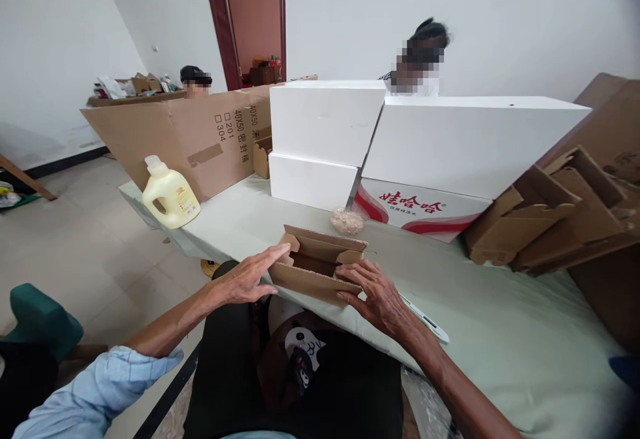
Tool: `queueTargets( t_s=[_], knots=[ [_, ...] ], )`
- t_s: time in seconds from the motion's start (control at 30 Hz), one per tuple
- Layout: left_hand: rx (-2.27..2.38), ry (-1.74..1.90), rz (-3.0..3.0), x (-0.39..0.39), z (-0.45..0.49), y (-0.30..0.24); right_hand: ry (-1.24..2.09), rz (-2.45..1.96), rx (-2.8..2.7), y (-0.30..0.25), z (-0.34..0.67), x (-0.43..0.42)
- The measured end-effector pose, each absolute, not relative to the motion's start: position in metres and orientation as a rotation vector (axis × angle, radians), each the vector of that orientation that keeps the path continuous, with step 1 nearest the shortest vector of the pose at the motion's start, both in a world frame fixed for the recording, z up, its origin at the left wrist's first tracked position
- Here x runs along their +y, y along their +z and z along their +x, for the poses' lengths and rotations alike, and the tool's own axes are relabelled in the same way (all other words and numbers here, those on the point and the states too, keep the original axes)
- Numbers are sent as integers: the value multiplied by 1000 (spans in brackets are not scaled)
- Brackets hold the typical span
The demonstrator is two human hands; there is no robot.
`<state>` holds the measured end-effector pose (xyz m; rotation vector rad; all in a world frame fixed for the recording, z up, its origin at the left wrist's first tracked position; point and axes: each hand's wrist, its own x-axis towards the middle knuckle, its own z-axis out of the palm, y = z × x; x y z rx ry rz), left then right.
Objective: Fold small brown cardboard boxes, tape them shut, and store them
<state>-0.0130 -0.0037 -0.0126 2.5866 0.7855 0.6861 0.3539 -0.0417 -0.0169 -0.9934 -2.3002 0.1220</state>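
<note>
A small brown cardboard box (320, 259) with its flaps open sits at the table's near edge, right in front of me. My left hand (250, 277) presses flat against the box's left end, fingers stretched out. My right hand (373, 292) rests on the box's front right corner, fingers curled over its edge. A flat white object (425, 319) lies on the table just right of my right hand.
The table (500, 332) has a pale green cover. White foam boxes (425, 135) stand behind; a small clear bag (347, 220) lies before them. Folded cardboard boxes (555, 212) are piled at right. A yellow jug (171, 193) and a large cardboard sheet (190, 135) are at left. Two people sit beyond.
</note>
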Motion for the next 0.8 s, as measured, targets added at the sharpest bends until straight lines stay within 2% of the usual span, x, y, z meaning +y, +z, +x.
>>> queueTargets(
  t_s=[0.13,0.33,0.47,0.67,0.8],
  knots=[
    [869,814,2694,-6,-29,-21,458,-1032,-2049,-17,356,-45],
    [920,707,2877,-15,-46,-16,1183,-1236,-987,-11,382,-24],
    [867,730,2972,-17,-37,-12,1538,-1220,-714,-18,386,-5],
    [724,912,2938,-9,-16,-4,1724,-1270,-777,-49,362,-13],
    [697,877,2810,-9,-6,5,1555,-1282,-916,-73,355,-18]
  ],
)
